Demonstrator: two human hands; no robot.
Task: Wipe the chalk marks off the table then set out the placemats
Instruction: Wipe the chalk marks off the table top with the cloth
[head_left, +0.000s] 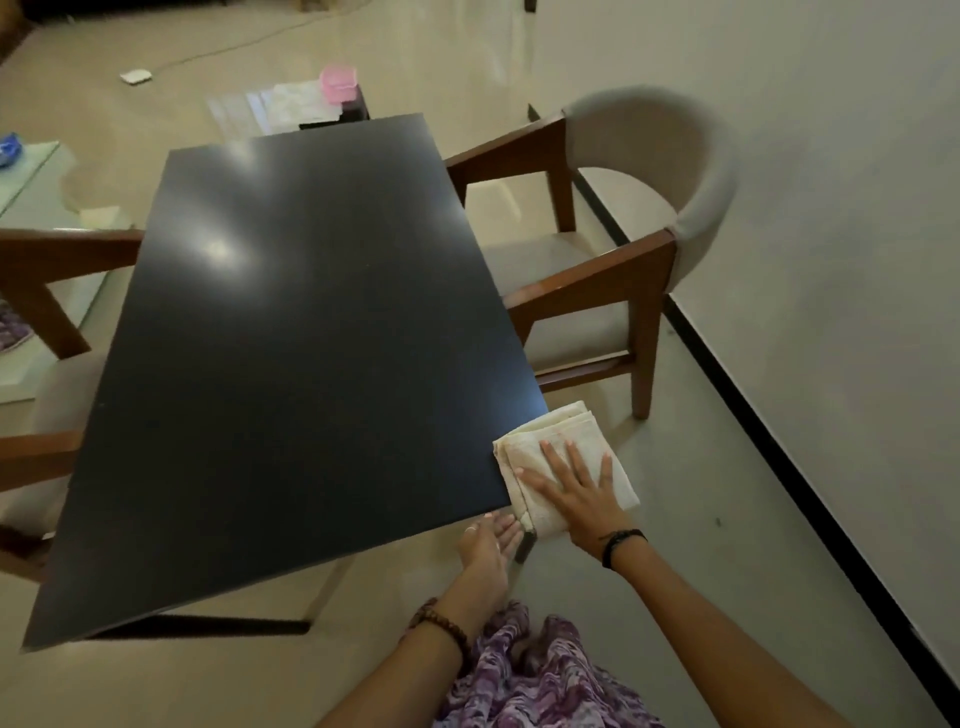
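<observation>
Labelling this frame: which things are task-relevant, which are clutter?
Job:
black table
folded cloth under the flat right hand
left hand cupped at the table's edge
pale sheets beyond the table, maybe placemats

Clutter:
pink box
chair
white item on the floor

A wooden armchair (618, 244) with a pale cushioned back stands at three o'clock. Another chair (47, 291) sits at nine o'clock. At twelve o'clock a pink box (338, 83) rests on a low stand, and a white cable (244, 44) crosses the floor (779, 260).
</observation>
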